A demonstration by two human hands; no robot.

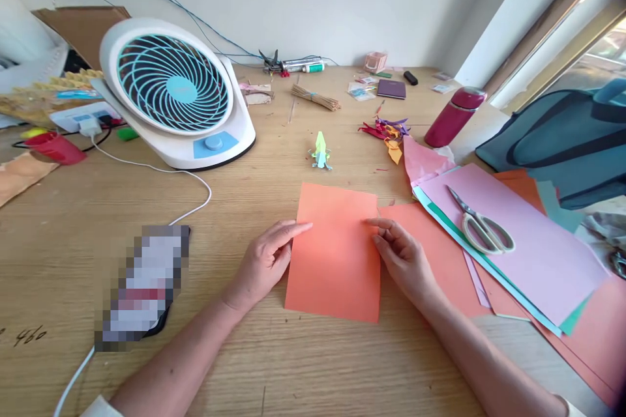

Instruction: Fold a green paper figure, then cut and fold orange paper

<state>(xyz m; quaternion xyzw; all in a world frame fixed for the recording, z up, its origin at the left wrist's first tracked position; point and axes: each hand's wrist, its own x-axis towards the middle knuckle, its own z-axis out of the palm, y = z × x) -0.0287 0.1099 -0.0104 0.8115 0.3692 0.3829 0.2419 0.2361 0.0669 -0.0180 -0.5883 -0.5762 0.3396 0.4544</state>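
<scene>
An orange sheet of paper point(336, 267) lies in front of me on the wooden table, its short edge toward me. My left hand point(268, 257) grips its left edge, the index finger reaching over the top face and the thumb down at the side. On the opposite edge my right hand point(405, 257) holds the sheet between index finger and thumb; its other fingers are curled. Beyond the sheet stands a small folded paper figure point(320, 151) in yellow-green and pale blue. More orange paper point(440, 254) lies beside and under my right hand.
Scissors point(482, 225) rest on stacked coloured paper point(533, 241) at the right. A red flask point(454, 117) and a blue bag point(552, 137) stand behind. On the left are a white fan point(244, 137) and a blurred-out phone point(144, 287) with its cable point(208, 192).
</scene>
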